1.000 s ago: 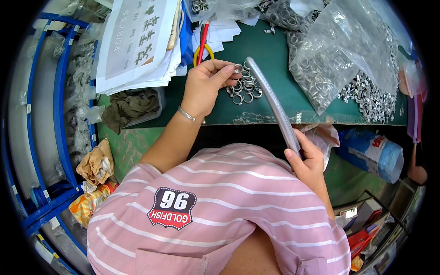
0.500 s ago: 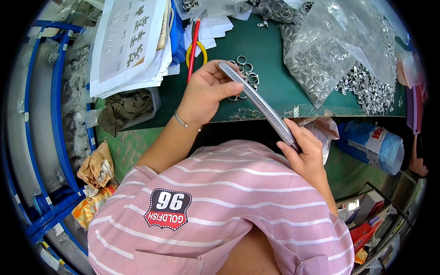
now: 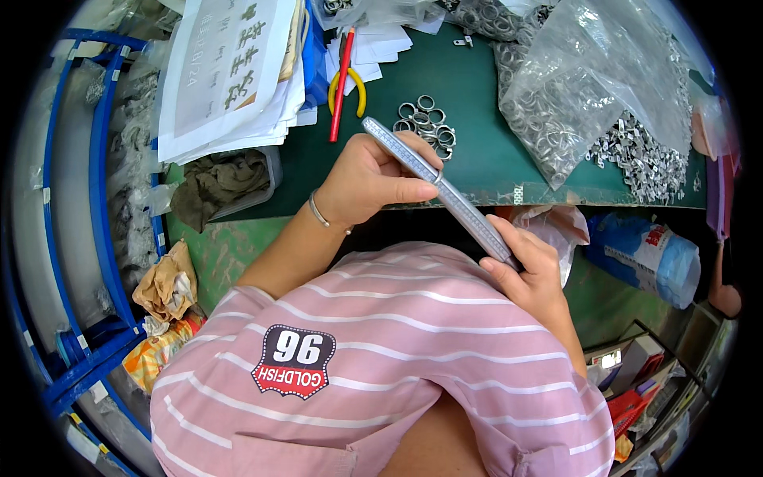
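Note:
A grey, tapered ring mandrel (image 3: 469, 215) with fine graduation marks lies slantwise between my hands, in front of the bench edge. My right hand (image 3: 534, 266) is closed round its thicker, lower end. My left hand (image 3: 367, 179) reaches over its middle, thumb and fingers pinching a thin metal ring (image 3: 439, 177) that sits around the mandrel; the fingers behind are partly hidden. Just beyond, several loose metal rings (image 3: 425, 119) lie in a cluster on the green bench (image 3: 469, 119).
Left of the rings are a red pen (image 3: 340, 95), yellow-handled pliers (image 3: 362, 94) and stacked papers (image 3: 226, 87). A tub holds a dark cloth (image 3: 226, 183). At right, a clear bag of metal rings (image 3: 548, 119) stands beside a heap of small metal pieces (image 3: 648, 159). A blue rack (image 3: 99, 175) borders the left.
My left hand has come lower and nearer to me, its thumb sliding down along the mandrel toward my right hand. The marked face now shows more. My right hand keeps its grip.

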`<state>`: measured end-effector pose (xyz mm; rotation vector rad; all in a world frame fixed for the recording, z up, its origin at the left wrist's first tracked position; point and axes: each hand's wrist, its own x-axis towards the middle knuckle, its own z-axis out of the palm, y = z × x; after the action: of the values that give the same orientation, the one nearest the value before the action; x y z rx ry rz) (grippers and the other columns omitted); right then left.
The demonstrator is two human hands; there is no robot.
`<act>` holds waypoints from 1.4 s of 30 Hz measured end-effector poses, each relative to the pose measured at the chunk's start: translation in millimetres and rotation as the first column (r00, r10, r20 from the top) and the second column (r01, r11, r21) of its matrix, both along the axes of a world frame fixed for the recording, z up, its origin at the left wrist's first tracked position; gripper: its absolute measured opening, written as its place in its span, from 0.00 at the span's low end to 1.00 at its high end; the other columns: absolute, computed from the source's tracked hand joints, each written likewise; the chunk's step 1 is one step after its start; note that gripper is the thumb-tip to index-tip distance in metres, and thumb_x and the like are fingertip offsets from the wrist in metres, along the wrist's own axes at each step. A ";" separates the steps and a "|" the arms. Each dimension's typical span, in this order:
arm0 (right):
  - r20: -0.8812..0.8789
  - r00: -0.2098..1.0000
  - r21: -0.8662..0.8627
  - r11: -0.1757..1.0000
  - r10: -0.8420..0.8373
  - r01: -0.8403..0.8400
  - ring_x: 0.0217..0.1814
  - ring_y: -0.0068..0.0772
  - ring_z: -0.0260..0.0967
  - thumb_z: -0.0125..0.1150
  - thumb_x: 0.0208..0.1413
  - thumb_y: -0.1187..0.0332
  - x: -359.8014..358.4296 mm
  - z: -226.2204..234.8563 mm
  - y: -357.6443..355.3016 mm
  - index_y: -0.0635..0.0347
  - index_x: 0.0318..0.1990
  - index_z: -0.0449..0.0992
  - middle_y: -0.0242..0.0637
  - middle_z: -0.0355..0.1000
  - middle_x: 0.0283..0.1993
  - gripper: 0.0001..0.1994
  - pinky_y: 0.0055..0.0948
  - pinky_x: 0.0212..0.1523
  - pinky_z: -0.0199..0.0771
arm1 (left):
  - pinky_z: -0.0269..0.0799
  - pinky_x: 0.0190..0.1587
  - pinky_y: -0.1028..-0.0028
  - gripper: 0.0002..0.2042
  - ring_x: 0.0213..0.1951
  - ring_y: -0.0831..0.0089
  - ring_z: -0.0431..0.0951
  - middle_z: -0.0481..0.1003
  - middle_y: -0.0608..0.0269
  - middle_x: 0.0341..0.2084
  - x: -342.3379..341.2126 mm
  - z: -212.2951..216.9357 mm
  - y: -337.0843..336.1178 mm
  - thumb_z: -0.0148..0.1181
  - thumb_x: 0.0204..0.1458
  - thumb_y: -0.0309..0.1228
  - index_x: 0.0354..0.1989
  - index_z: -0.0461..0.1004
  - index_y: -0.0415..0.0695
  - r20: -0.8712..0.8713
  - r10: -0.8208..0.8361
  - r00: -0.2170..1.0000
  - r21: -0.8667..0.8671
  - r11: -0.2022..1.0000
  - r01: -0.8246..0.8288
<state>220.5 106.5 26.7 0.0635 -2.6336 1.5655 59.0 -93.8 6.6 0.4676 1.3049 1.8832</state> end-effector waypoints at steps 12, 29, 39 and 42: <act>0.269 0.961 -0.352 0.936 0.067 0.033 0.29 0.19 0.67 0.63 0.47 0.72 9.2 2.1 21.0 0.68 0.51 0.69 0.34 0.72 0.29 0.22 0.18 0.28 0.64 | 0.72 0.30 0.80 0.09 0.21 0.79 0.68 0.69 0.61 0.26 -17.5 7.7 -6.3 0.53 0.47 0.24 0.35 0.70 0.34 0.213 0.436 0.874 0.108 0.879 -0.465; 0.270 0.956 -0.339 0.918 -0.115 0.206 0.27 0.16 0.62 0.63 0.48 0.71 11.0 -6.0 16.0 0.69 0.52 0.68 0.29 0.70 0.29 0.23 0.15 0.29 0.62 | 0.62 0.25 0.83 0.05 0.22 0.83 0.64 0.70 0.55 0.39 -12.2 -3.3 -10.7 0.50 0.54 0.24 0.36 0.70 0.37 0.056 0.255 0.965 -0.095 0.964 -0.249; 0.211 0.977 -0.182 0.981 -0.035 0.074 0.30 0.24 0.69 0.64 0.45 0.71 6.9 -3.9 12.2 0.69 0.50 0.70 0.42 0.73 0.31 0.23 0.20 0.33 0.66 | 0.70 0.32 0.81 0.14 0.33 0.78 0.70 0.71 0.58 0.35 -15.4 -14.2 -12.5 0.48 0.57 0.29 0.48 0.65 0.34 0.361 0.206 0.909 0.211 0.932 -0.295; 0.121 0.993 -0.116 0.993 0.005 0.009 0.30 0.28 0.70 0.64 0.44 0.72 3.8 -5.4 13.1 0.69 0.50 0.70 0.44 0.73 0.31 0.23 0.22 0.32 0.67 | 0.70 0.31 0.81 0.14 0.32 0.78 0.71 0.71 0.57 0.36 -16.6 -17.2 -12.5 0.50 0.56 0.28 0.48 0.65 0.32 0.371 0.214 0.904 0.210 0.929 -0.306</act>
<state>224.3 119.7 21.3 -0.0418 -2.6221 1.7723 42.4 -106.3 -10.6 0.0830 0.9229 2.2588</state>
